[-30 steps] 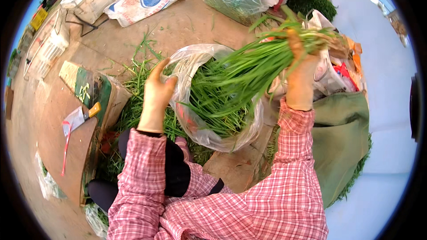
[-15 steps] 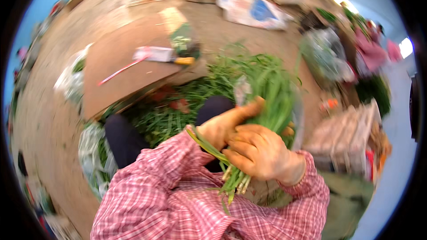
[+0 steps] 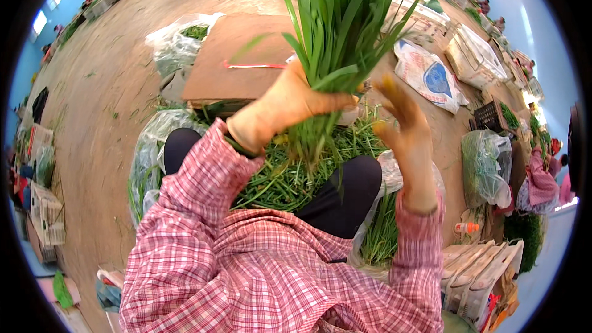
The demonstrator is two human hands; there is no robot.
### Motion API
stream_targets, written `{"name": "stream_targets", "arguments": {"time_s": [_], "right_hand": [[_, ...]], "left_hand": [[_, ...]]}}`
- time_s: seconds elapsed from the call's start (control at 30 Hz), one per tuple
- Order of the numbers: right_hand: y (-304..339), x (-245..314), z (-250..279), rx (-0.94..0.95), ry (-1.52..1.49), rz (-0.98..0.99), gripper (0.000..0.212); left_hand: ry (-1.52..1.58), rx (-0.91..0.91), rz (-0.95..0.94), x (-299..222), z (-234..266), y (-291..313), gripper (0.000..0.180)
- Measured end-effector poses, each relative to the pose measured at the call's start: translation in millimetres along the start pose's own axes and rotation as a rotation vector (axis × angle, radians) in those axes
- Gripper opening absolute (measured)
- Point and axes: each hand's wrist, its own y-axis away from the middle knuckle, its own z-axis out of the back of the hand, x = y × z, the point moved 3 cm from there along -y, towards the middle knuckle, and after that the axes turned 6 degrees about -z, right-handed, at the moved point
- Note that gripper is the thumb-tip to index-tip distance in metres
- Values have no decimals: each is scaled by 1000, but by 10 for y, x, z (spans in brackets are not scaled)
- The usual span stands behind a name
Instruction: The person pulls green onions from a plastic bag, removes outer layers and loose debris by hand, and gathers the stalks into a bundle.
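Observation:
My left hand (image 3: 280,108) is wrapped round a thick bunch of flat-leaved green chives (image 3: 339,31). The bunch stands upright, leaves fanning up and cut stem ends down. Just right of it, my right hand (image 3: 408,139) is raised with its fingers apart, slightly blurred, holding nothing. Below the bunch, a heap of loose chives (image 3: 277,185) lies in front of me and between my knees. More chives (image 3: 379,234) lie in a clear plastic bag beside my right knee.
A low brown board table (image 3: 228,40) with a thin red-and-white stick (image 3: 256,66) stands ahead. A clear bag of greens (image 3: 179,43) sits behind it. To the right are a white-and-blue sack (image 3: 430,77), a plastic-wrapped bundle (image 3: 486,160) and white crates (image 3: 481,271). Other people work along the walls.
The bunch has risen from near my lap to upright in front of me, in my left hand. My right hand has come off its stems and opened. The view has swung to the right.

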Motion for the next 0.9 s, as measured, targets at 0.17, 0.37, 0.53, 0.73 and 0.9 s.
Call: {"name": "stream_targets", "arguments": {"time_s": [0.17,0.37,0.53,0.73,0.9], "right_hand": [[-963,651,-933,211,-236,147,66],[-1435,302,-1686,179,-459,79,54],[-1560,-863,-2061,251,-258,-122,53],[-1624,-861,-2058,263,-342,-163,44],[-1698,-885,-1978,197,-266,-34,40]], "left_hand": [[-316,-52,-210,-323,584,-156,37],[-404,-154,-145,2,1278,-143,52],[-497,-90,41,891,1531,19,52],[463,-279,167,1218,1759,-329,28],[-487,-127,-203,1249,1672,-327,19]]}}
